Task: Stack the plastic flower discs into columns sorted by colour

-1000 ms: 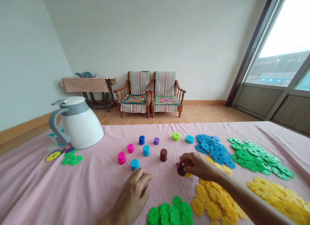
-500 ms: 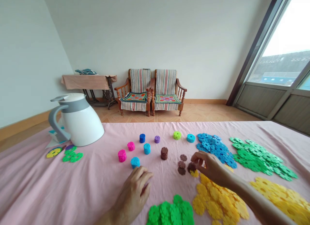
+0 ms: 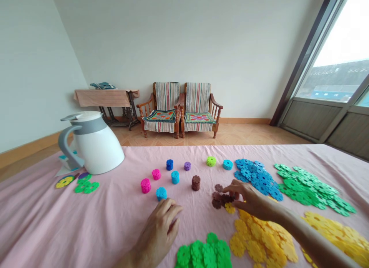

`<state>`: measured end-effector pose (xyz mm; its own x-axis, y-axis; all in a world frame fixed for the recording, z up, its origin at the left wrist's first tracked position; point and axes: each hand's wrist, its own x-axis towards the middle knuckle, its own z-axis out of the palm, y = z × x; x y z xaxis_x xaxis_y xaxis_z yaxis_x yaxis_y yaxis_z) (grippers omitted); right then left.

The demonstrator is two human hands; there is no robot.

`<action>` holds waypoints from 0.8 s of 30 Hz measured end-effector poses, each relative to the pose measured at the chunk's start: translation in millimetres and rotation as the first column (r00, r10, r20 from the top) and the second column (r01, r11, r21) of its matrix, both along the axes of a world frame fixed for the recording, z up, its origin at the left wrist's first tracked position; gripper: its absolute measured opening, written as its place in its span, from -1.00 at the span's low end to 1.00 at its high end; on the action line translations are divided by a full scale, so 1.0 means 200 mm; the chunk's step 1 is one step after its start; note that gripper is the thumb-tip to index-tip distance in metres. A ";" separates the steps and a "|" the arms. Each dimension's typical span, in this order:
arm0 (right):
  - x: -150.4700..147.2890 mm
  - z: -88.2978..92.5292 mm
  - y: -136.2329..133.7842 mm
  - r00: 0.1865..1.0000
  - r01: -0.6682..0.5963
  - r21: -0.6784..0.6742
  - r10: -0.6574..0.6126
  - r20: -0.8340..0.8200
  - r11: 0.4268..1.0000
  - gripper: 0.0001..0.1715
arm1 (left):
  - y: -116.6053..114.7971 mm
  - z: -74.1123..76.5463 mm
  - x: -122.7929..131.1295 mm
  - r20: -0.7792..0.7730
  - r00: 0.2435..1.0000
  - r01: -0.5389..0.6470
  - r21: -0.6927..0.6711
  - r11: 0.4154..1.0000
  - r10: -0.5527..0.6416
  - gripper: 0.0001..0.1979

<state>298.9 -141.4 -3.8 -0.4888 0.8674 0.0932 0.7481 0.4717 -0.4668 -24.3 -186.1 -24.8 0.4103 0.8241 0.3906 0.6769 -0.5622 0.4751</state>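
Observation:
My right hand [image 3: 242, 195] is low over a small group of brown flower-shaped plastic discs [image 3: 217, 203], its thumb and fingers closed around a dark brown disc [image 3: 227, 199] that they partly cover. A single yellow disc [image 3: 230, 208] lies just below its thumb. Left of the group stands a stack of brown discs [image 3: 196, 183]. My left hand [image 3: 161, 225] rests on the cloth, fingers loosely bent and thumb apart, with nothing in it. Directly beyond its fingertips is a light blue stack [image 3: 161, 193].
Small stacks in pink [image 3: 145, 185], dark blue [image 3: 169, 164], purple [image 3: 187, 166] and lime [image 3: 211, 161] stand mid-table. Loose piles lie rightward: blue [image 3: 258, 177], green [image 3: 311, 187], yellow [image 3: 262, 237]. Bright green discs [image 3: 203, 252] lie in front. A white jug [image 3: 99, 145] stands left.
My right hand has moved slightly left, bringing the dark brown disc against the other loose brown ones and uncovering more of the yellow disc. My left hand stays in place.

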 end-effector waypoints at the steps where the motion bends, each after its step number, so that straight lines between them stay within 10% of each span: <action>1: -0.01 0.01 0.00 1.000 -0.001 -0.010 0.001 0.002 1.000 -0.54 | 0.00 0.00 0.00 0.000 1.000 0.000 -0.005 1.000 0.000 -0.57; 24: -0.18 0.02 -0.03 0.999 0.022 0.068 -0.025 0.033 0.997 -0.67 | 0.00 0.00 0.00 0.001 1.000 0.008 -0.015 1.000 -0.008 -0.56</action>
<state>263.1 -147.4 0.8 -0.4723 0.8709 0.1362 0.7740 0.4837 -0.4085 -24.8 -186.4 -25.4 0.4162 0.8269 0.3783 0.6720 -0.5600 0.4846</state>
